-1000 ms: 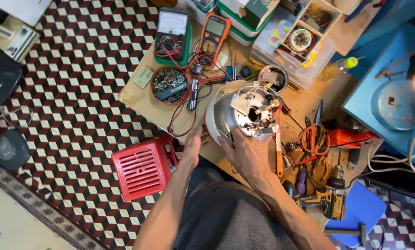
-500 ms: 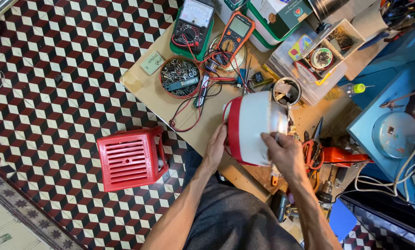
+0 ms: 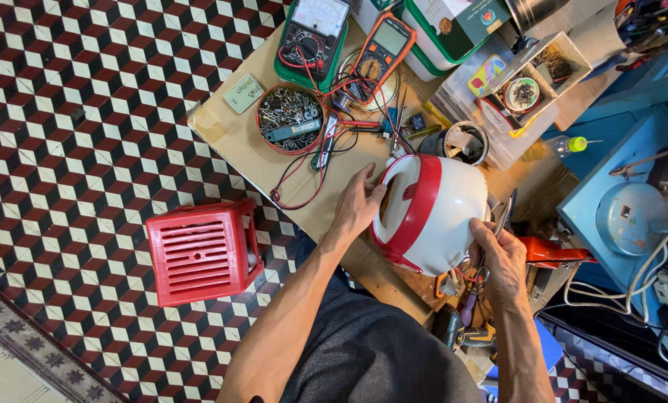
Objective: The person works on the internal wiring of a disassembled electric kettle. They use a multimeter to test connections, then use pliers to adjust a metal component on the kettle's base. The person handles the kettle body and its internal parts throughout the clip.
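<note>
The white cooker body point(image 3: 442, 216) with its red band lies on its side on the workbench point(image 3: 237, 138) — long axis running lower-left to upper-right, red rim toward the left hand point(image 3: 358, 205), which presses flat against it; the right hand point(image 3: 500, 257) cups the opposite lower side.

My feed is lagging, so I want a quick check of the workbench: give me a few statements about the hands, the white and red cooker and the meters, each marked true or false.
1. Both hands rest on the rounded white plastic cooker body with the red band. True: the left hand is on its left side, the right hand at its lower right.
2. The cooker sits on the floor. False: it is on the tan wooden workbench.
3. The red slatted plastic stool stands on the checkered floor. True.
4. The round red tin of small metal parts is in the right hand. False: it lies on the bench, untouched.
5. The orange digital multimeter lies beside the green analogue meter. True.
</note>
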